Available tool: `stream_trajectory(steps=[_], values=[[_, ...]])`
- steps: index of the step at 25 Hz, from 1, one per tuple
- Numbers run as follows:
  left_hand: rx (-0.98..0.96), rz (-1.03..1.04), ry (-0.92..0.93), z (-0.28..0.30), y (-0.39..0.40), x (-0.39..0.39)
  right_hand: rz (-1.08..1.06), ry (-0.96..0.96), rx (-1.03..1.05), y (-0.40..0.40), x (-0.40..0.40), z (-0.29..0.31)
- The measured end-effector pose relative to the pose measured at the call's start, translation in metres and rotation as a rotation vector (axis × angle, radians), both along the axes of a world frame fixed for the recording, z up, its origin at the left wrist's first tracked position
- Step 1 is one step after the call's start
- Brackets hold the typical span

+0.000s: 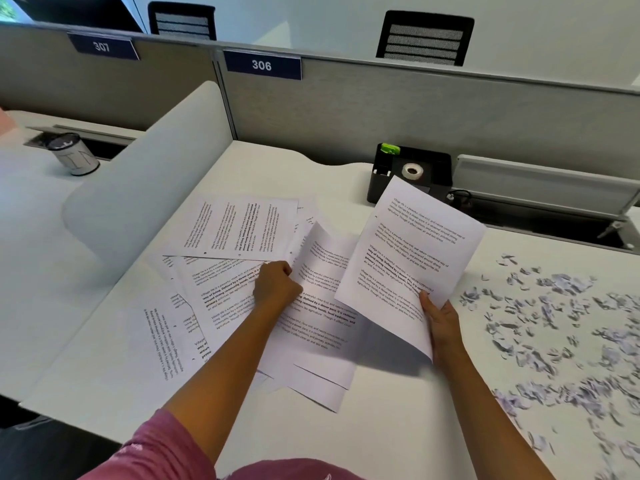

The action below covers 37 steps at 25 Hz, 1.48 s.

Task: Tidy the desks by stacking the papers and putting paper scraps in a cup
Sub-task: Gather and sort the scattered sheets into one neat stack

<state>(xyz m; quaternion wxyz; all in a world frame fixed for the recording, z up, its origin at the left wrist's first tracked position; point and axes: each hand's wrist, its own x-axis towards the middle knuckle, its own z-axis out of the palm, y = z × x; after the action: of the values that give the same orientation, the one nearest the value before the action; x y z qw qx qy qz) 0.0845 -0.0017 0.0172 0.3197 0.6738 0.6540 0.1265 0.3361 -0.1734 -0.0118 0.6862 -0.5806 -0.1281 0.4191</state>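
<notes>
Pink sleeve [156, 445] lowest in frame, both forearms reaching out over the white desk [398, 427]. Across that desk, loose printed sheets [239, 230] fanned at mixed angles left of centre; paper scraps [554, 323] strewn to the right of them, untouched. Right of the sheets, raised off the desk, gathered pages [408, 258] pinched at the near edge by the right hand [441, 322], thumb on top, long axis running away and up. Left hand [275, 284] curled tight on the edge of one lifted sheet [323, 258], just left of the held pages. Likely next: carry that sheet rightward onto them. Cup [73, 154] far left, beyond the curved divider [149, 188], on the neighbouring desk. Black organiser [412, 174] behind the sheets.
</notes>
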Motion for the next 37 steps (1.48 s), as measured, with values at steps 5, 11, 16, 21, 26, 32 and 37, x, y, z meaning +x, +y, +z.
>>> stream_trajectory(steps=[5, 11, 16, 21, 26, 32, 37], values=[[0.118, -0.063, -0.112, 0.015, -0.007, -0.012, 0.001, -0.029, -0.003, 0.000, 0.001, -0.003], [0.306, 0.059, -0.341, 0.055, -0.004, -0.044, 0.028, -0.133, -0.080, 0.004, 0.005, -0.010], [0.550, 0.176, -0.376, 0.085, 0.012, -0.068, 0.162, -0.347, -0.116, 0.006, 0.002, -0.014], [0.336, 0.288, -0.659, 0.093, 0.023, -0.083, 0.241, -0.550, -0.186, 0.005, -0.001, -0.017], [-0.036, 0.209, -0.806, 0.058, 0.011, -0.049, 0.257, -0.598, -0.216, 0.006, -0.002, -0.017], [-0.263, 0.058, -0.704, 0.008, -0.007, 0.005, 0.260, -0.576, -0.226, 0.007, 0.000, -0.013], [-0.197, -0.078, -0.532, -0.006, -0.005, 0.033, 0.216, -0.389, -0.279, 0.018, 0.001, -0.006]])
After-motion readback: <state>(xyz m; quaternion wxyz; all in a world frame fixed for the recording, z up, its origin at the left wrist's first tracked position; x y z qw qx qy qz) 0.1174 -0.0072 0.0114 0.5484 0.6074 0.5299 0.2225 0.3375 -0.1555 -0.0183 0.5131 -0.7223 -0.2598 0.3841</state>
